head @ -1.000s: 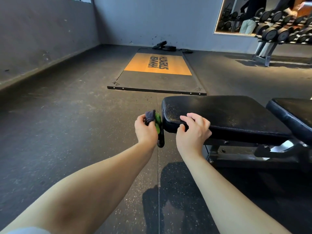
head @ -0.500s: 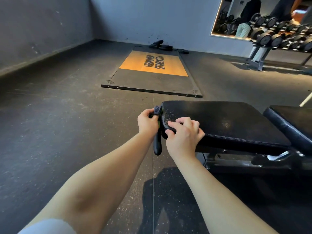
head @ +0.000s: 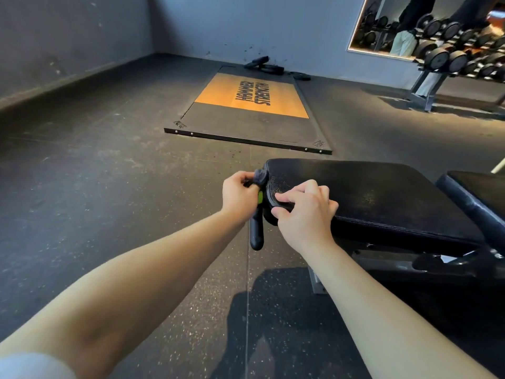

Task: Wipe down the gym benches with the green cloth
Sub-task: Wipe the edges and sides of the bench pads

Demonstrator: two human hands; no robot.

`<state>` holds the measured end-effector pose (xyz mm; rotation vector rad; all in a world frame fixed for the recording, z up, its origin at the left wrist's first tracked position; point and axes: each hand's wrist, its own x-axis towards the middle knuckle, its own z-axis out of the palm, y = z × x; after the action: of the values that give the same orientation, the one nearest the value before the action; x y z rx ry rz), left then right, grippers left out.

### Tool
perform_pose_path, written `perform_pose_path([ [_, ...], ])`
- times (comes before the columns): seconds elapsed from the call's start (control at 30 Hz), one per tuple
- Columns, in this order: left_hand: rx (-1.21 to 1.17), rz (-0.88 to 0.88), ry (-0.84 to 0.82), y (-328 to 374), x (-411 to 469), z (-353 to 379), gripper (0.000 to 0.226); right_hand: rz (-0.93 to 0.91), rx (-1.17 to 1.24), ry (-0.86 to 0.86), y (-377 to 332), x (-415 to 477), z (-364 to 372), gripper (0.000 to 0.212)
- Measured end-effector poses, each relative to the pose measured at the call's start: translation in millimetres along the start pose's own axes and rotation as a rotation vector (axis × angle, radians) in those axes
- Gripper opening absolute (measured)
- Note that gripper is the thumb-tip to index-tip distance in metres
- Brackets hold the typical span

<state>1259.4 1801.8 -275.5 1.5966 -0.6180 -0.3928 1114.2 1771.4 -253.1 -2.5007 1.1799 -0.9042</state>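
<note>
Left hand: I see the left hand [head: 239,195] clenched around the green cloth [head: 260,197] just off the left end of the gym bench [head: 382,198].
Green cloth: only a small green patch shows between the hand and the pad. The rest reads as a dark bunch above the knuckles and a dark strip [head: 256,231] hanging straight down below the hand. From here I cannot tell whether that strip is cloth or something else.
Contact: the dark bunch sits right at the pad's end corner; whether it touches the vinyl is hard to make out.
Right hand: the right hand [head: 306,214] grasps the pad's near left corner, fingers curled over the top and the thumb tucked against the edge below.
Gym bench: the black pad lies flat; its frame [head: 437,258] is lost in shadow underneath.
Second pad: another black pad [head: 475,192] stands just right of the first, cut off by the picture's edge.
Floor: dark speckled rubber floor [head: 95,187]; beyond the bench lies a lifting platform [head: 246,119] with an orange panel.
Background: weight plates [head: 265,65] lie by the far wall. A dumbbell rack [head: 459,58] and a mirror [head: 382,23] are both cropped at the upper right.
Corner: a pale sleeve [head: 32,365] blurs into the lower left.
</note>
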Motion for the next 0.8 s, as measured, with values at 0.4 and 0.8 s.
perform_pose_path([
  [0.4,0.048,0.123,-0.08,-12.4,-29.6,-17.6,0.026,-0.003,0.031,-0.048,5.7,5.7,-2.7,0.024],
  [0.8,-0.011,-0.082,0.021,-6.2,-8.9,2.6,0.022,0.015,0.042,-0.066,4.7,2.1,-5.2,0.027],
])
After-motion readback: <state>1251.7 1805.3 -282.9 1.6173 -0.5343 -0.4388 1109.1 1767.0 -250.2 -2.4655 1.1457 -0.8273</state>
